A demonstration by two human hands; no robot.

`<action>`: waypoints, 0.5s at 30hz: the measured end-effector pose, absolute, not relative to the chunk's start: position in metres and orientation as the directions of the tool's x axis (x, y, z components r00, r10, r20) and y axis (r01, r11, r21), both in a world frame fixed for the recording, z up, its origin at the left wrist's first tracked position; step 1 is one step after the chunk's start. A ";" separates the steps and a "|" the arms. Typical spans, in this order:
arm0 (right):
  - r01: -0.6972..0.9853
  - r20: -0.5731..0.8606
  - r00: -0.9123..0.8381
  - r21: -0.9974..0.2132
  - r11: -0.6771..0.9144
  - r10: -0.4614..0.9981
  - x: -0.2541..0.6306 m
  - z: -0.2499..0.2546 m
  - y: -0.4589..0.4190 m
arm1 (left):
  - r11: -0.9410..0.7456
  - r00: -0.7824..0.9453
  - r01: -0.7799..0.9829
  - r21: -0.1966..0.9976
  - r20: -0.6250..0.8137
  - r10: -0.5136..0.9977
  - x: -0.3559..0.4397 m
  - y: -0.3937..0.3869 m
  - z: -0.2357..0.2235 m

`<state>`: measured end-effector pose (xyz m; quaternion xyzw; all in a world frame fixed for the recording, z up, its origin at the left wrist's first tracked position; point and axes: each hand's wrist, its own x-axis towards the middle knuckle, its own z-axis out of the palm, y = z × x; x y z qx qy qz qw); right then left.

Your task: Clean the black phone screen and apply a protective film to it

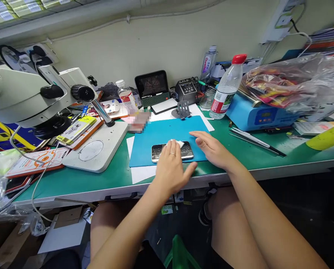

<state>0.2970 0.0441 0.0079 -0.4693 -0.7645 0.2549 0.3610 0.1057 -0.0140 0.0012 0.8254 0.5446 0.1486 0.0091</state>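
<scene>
A smartphone [186,151] with a dark, reflective screen lies flat on a blue mat [167,130]. My left hand [171,164] rests over its middle with straight fingers and the thumb stretched out to the right. Under those fingertips a small white wipe [180,143] shows, pressed against the screen rather than gripped. Just right of the phone, my right hand [210,148] hovers by the mat's edge, its fingers extended and nothing in it. The left hand hides the central part of the phone and most of the wipe.
A microscope [52,93] stands on a white base at left. Behind the mat are a phone stand [183,109], a small open case [152,87] and a control box [186,90]. To the right are a red-capped bottle [228,87], tweezers [253,140] and a blue machine [256,112].
</scene>
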 end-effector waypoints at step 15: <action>0.500 0.291 -0.288 -0.767 0.403 0.912 0.298 0.006 0.043 | -0.359 0.314 0.928 0.095 0.313 0.896 0.081 -0.010 -0.009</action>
